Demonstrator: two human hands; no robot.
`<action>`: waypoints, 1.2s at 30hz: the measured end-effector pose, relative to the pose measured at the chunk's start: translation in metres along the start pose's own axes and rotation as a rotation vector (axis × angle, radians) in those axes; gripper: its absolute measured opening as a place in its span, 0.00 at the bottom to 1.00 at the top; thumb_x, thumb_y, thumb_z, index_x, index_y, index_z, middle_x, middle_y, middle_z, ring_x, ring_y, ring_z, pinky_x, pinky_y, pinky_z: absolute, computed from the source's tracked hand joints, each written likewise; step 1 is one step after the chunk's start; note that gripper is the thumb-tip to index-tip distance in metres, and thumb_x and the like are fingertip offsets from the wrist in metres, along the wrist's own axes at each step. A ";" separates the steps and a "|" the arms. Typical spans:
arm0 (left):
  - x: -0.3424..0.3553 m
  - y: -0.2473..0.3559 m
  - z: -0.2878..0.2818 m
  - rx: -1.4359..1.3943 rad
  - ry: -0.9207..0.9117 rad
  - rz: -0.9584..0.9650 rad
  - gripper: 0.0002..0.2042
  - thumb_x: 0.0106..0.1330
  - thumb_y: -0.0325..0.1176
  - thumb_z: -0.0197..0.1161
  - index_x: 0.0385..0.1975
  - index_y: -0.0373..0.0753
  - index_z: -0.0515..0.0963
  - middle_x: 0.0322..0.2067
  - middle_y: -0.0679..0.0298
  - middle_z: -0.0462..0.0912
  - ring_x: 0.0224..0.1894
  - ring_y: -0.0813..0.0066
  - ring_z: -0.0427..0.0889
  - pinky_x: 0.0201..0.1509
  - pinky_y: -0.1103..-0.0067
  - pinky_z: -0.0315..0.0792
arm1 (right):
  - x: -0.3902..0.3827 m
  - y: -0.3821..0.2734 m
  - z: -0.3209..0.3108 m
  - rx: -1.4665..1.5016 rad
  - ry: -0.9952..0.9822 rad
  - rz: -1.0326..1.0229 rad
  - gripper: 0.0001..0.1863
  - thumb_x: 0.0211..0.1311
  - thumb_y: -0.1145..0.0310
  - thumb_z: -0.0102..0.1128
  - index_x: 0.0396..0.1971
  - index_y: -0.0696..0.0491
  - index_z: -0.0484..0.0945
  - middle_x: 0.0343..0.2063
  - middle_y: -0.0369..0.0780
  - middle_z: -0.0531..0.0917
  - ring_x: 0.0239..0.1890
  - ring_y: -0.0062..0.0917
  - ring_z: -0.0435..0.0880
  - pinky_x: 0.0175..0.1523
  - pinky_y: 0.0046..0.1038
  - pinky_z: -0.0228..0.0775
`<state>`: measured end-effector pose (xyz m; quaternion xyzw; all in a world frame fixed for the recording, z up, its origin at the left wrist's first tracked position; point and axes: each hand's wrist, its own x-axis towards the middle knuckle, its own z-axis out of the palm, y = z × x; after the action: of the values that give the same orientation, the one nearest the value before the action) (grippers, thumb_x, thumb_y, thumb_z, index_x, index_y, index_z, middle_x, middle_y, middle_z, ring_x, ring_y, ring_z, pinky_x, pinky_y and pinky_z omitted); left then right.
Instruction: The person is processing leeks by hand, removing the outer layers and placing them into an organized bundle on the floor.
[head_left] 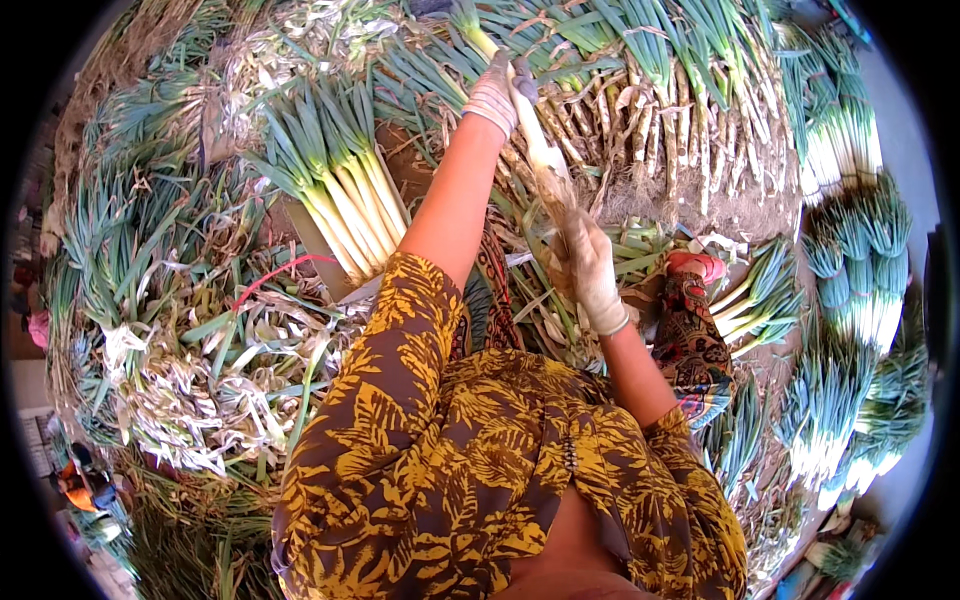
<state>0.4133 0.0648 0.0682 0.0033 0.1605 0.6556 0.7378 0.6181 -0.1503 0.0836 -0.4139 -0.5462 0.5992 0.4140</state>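
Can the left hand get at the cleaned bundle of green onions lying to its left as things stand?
Probably not freely: the left hand is gripping a green onion stalk that the right hand holds at the root end. The bundle itself lies uncovered.

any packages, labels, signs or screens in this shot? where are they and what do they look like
None that can be made out: no package, label, sign or screen shows.
The view holds only loose produce: the left hand and right hand, both in pale gloves, hold one green onion stalk.
A cleaned green onion bundle lies at left.
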 end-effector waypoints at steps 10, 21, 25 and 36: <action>0.006 0.047 -0.007 0.188 0.011 0.362 0.15 0.71 0.46 0.54 0.34 0.38 0.69 0.20 0.65 0.68 0.14 0.77 0.63 0.15 0.78 0.61 | -0.114 0.077 -0.076 -0.375 0.204 0.224 0.10 0.68 0.66 0.54 0.36 0.59 0.78 0.16 0.35 0.74 0.15 0.17 0.68 0.18 0.20 0.60; -0.017 0.007 0.015 0.415 0.041 0.403 0.13 0.64 0.39 0.65 0.40 0.43 0.70 0.23 0.65 0.72 0.21 0.72 0.72 0.21 0.72 0.71 | 0.070 -0.017 -0.012 -1.022 0.053 -0.536 0.23 0.56 0.64 0.65 0.51 0.54 0.73 0.49 0.47 0.76 0.45 0.42 0.80 0.48 0.37 0.75; -0.021 0.006 0.015 0.409 0.024 0.393 0.11 0.64 0.38 0.66 0.36 0.41 0.71 0.22 0.65 0.71 0.20 0.73 0.72 0.20 0.74 0.72 | 0.082 -0.004 -0.010 -0.940 -0.156 -0.299 0.12 0.55 0.71 0.63 0.39 0.58 0.78 0.34 0.47 0.81 0.37 0.39 0.82 0.43 0.35 0.75; -0.018 0.003 0.014 0.512 0.044 0.408 0.20 0.63 0.38 0.63 0.54 0.44 0.68 0.30 0.63 0.70 0.30 0.67 0.76 0.32 0.68 0.82 | 0.048 -0.017 -0.029 -1.033 -0.152 -0.175 0.20 0.54 0.58 0.67 0.41 0.57 0.77 0.41 0.48 0.82 0.41 0.40 0.82 0.48 0.37 0.74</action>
<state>0.4117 0.0504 0.0859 0.2066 0.3321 0.7281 0.5629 0.6312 -0.0949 0.0971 -0.4722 -0.8312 0.2436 0.1639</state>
